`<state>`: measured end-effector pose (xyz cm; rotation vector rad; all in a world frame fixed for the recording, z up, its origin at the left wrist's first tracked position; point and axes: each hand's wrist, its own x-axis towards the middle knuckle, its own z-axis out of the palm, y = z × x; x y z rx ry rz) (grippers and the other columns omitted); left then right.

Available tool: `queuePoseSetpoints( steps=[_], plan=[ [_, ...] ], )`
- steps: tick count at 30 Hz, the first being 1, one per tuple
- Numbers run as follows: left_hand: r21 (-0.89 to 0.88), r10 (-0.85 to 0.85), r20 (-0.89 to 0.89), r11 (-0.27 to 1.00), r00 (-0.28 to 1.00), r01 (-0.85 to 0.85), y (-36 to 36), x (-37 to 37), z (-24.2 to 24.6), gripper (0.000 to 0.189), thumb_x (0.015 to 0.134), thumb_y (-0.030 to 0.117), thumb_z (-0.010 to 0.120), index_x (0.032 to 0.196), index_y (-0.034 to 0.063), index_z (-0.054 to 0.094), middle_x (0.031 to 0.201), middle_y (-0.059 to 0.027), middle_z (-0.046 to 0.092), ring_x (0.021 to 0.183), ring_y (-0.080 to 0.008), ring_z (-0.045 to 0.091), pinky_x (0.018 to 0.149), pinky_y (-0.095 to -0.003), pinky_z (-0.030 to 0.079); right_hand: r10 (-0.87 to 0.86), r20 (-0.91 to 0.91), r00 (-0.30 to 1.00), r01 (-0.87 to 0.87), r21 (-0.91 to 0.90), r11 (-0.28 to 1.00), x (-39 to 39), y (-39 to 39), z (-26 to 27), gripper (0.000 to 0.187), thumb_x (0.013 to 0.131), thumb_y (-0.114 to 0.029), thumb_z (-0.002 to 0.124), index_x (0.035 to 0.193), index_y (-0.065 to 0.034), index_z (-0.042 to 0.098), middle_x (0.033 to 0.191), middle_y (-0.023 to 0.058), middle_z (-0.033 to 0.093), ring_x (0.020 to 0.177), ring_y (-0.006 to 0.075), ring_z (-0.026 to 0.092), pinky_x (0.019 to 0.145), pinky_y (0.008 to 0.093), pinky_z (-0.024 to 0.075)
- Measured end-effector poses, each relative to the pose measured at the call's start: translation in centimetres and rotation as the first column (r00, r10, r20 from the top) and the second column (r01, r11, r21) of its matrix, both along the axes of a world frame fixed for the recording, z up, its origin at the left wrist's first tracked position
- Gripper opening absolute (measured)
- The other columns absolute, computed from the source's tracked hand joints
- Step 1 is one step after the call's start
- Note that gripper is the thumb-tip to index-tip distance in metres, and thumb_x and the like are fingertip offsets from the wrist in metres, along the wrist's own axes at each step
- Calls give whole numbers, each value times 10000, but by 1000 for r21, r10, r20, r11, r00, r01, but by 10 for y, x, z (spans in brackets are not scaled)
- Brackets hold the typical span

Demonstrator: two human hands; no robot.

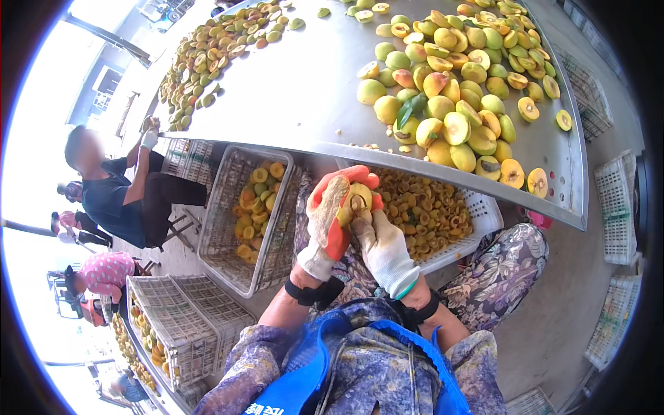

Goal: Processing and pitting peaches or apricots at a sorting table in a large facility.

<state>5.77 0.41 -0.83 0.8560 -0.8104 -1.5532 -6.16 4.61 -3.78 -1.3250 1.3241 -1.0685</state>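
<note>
My left hand [332, 212], in an orange-coated knit glove, grips a halved yellow stone fruit [360, 196] with its cut face up. Against that face press the fingertips of my right hand [386, 246], which wears a white knit glove; whether they pinch a small tool is hidden. A brown, ring-shaped mark surrounds the hollow in the fruit. Below both hands, a white plastic crate [482, 212] holds many small brownish-yellow pieces, apparently pits. Just beyond them runs the raised edge of a metal table [290, 98], with a heap of fruit halves [456, 98] on its right part.
Left of my legs stands a grey crate [207, 223] part-filled with fruit halves. Another fruit heap [207, 62] lies at the table's far left, near a seated person [114, 192]. More crates [192, 321] stand lower left, others [617, 207] at right.
</note>
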Motion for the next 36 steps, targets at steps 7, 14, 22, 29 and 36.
queuePoseSetpoints(
  steps=[7,14,22,29,36],
  plan=[
    [-79,-26,131,996,991,37,1,-6,6,427,1033,340,607,1258,-23,620,1123,-170,709,867,-239,718,802,-359,602,29,41,999,-30,21,999,2,5,-7,253,1066,-267,544,1049,-15,523,826,254,679,813,481,674,625,477,530],
    [-59,-80,208,994,975,95,-3,-5,5,426,1020,349,627,1225,-24,639,1106,-156,711,866,-234,717,782,-353,601,27,223,975,-34,28,999,5,6,-24,284,1046,-319,560,1079,-39,527,856,280,652,810,526,631,644,557,506],
    [-170,11,200,985,980,24,7,-13,-2,492,1017,409,619,1284,-3,605,1169,-155,693,907,-234,714,830,-379,603,-26,162,986,9,110,994,8,8,-12,244,1054,-253,553,1045,-9,554,807,261,645,761,454,670,641,455,520],
    [-62,-35,250,997,968,52,0,-8,7,390,1015,342,620,1196,-1,655,1101,-139,709,851,-217,701,779,-352,588,-32,211,977,23,47,999,11,9,-23,271,1064,-267,537,1072,3,562,839,238,674,778,421,693,664,435,536],
    [-44,-75,295,995,952,92,-5,-1,7,374,1012,329,621,1188,1,665,1079,-138,714,836,-210,700,771,-345,584,9,313,950,-49,120,991,8,3,-17,269,1065,-253,542,1111,10,575,815,183,668,745,258,682,677,378,522]
  ],
)
